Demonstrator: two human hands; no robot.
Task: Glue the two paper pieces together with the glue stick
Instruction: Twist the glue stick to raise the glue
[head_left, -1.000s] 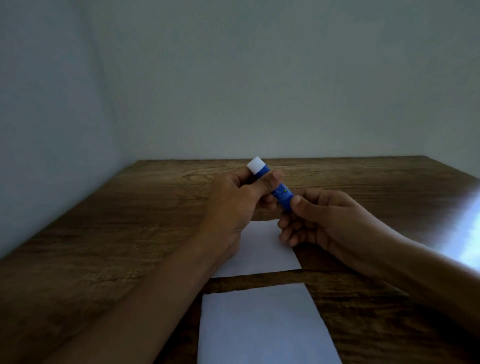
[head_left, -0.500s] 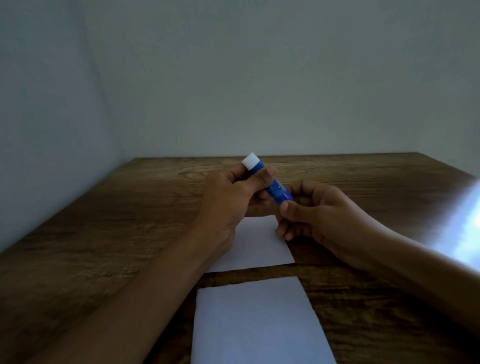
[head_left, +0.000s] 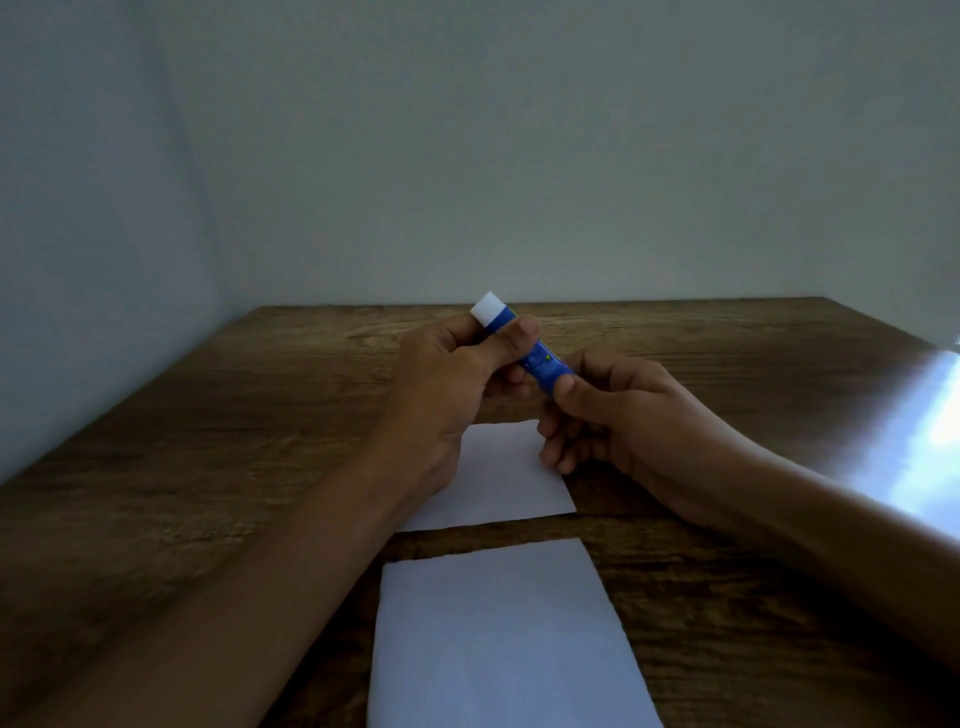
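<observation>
- The blue plastic glue stick (head_left: 540, 364) with a white end (head_left: 487, 307) is held in the air above the table, tilted so the white end points up and away to the left and the other end slants down to the right.
- The left hand (head_left: 447, 384) grips the stick near the white end, thumb laid across the blue barrel and fingers curled behind it.
- The right hand (head_left: 618, 410) pinches the lower end of the stick, its thumb pressed on the barrel and its other fingers curled underneath.
- The small white rectangular paper piece (head_left: 498, 483) lies flat on the table directly under both hands; the left hand covers part of its left edge.
- The larger white rectangular paper piece (head_left: 504, 639) lies flat nearer the person, apart from the small one, with a strip of bare wood between them.
- The dark brown wood-grain table (head_left: 208, 467) carries both papers and meets a plain pale wall (head_left: 467, 156) at its far edge; a bright glare patch (head_left: 914, 436) falls on its right side.
</observation>
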